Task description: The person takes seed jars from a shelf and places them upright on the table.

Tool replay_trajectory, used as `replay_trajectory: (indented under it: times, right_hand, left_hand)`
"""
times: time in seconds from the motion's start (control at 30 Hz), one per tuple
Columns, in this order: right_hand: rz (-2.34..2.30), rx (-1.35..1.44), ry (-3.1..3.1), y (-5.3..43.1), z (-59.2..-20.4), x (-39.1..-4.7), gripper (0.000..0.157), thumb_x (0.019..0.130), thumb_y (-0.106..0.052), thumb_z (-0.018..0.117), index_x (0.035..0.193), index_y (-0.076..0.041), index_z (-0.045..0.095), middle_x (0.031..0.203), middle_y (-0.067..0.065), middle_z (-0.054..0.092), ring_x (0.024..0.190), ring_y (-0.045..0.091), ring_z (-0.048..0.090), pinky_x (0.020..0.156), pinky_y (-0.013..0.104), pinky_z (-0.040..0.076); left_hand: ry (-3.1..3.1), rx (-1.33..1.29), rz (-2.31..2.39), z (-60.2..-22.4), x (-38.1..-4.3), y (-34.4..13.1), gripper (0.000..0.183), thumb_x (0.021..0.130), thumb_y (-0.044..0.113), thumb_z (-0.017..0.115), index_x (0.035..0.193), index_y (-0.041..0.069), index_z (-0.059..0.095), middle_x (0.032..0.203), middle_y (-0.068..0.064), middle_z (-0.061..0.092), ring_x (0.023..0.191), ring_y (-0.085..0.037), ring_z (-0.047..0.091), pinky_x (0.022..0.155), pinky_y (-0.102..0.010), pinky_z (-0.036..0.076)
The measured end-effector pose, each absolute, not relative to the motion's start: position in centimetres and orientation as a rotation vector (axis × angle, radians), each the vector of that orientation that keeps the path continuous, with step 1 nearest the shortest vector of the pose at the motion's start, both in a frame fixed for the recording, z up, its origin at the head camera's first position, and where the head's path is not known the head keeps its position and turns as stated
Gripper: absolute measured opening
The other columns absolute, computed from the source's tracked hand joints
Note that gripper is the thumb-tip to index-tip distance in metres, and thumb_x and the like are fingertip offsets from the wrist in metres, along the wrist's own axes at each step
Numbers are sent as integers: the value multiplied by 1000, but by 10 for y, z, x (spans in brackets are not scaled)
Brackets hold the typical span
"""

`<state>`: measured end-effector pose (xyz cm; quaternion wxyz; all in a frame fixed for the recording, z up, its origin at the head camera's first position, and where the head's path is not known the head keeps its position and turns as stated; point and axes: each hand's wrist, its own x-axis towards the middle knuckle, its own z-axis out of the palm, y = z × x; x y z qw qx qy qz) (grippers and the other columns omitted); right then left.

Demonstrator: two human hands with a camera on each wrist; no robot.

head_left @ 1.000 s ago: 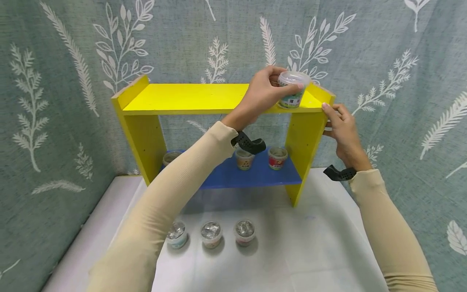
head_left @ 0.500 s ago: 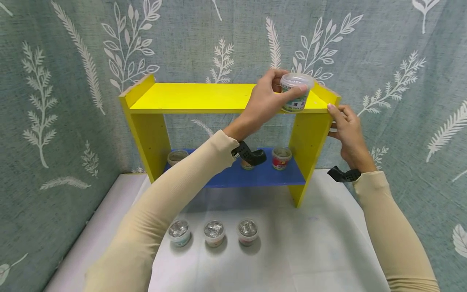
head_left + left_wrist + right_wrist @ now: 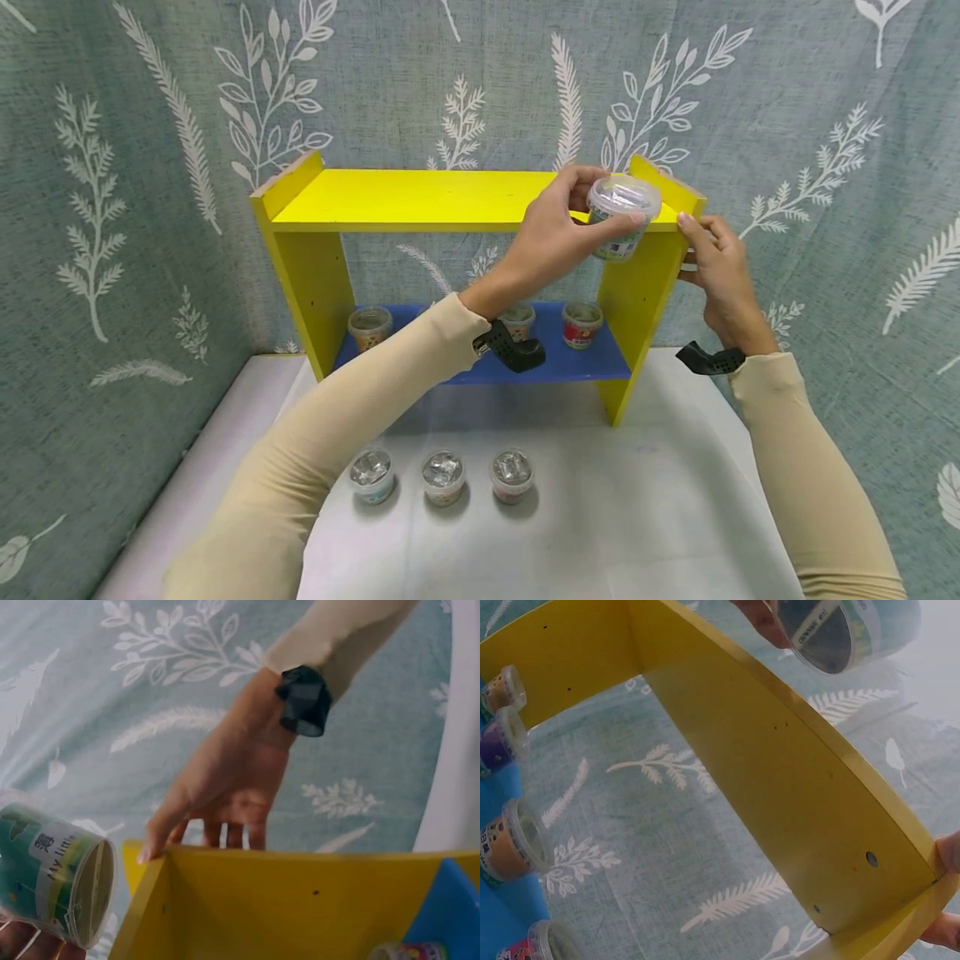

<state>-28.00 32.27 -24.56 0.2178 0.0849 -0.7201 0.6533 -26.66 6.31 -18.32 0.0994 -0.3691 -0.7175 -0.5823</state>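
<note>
My left hand holds a clear-lidded plastic cup with a green label, thumb in front and fingers behind. The cup is in front of the right end of the yellow shelf unit, its lid tilted toward me. In the left wrist view the cup shows "My little" on its label. My right hand grips the unit's upper right corner. Its thumb lies on the front edge, its fingers on the outer side, as the left wrist view also shows of this hand.
Several lidded cups stand on the blue lower board, among them a red one and a purple one. Three silver-topped cups, the rightmost one included, stand in a row on the white table. Patterned curtain hangs behind.
The left hand has lowered the cup and brought it slightly right, with its lid tipping further toward me. The right hand keeps its place on the shelf corner. The head view has shifted slightly.
</note>
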Motion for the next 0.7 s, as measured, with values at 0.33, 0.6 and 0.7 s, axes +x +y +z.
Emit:
replay_trajectory:
  times: [0.33, 0.6, 0.7]
  right_hand:
    - [1803, 208, -1993, 322, -245, -279, 42, 98, -50, 66, 123, -16, 61, 114, 4, 62, 93, 18, 62, 72, 23, 56]
    - [1798, 219, -1987, 321, -246, -279, 40, 98, -48, 67, 123, -17, 61, 114, 5, 62, 93, 19, 62, 71, 23, 57]
    - [1794, 221, -1986, 321, -245, -279, 39, 99, -48, 67, 123, -17, 62, 113, 5, 62, 92, 19, 62, 71, 23, 57]
  left_hand:
    - [-2176, -1141, -1671, -202, -256, 60, 62, 92, 28, 79, 141, 6, 48, 117, -4, 60, 100, -15, 59, 79, -26, 56]
    - [-2158, -1192, -1663, -222, -253, 51, 58, 91, 28, 79, 138, 7, 52, 117, -3, 61, 99, -15, 60, 79, -29, 56]
    - [-2139, -1207, -1682, -229, -253, 49, 58, 91, 26, 80, 138, 6, 53, 116, -3, 62, 97, -16, 62, 80, -30, 57]
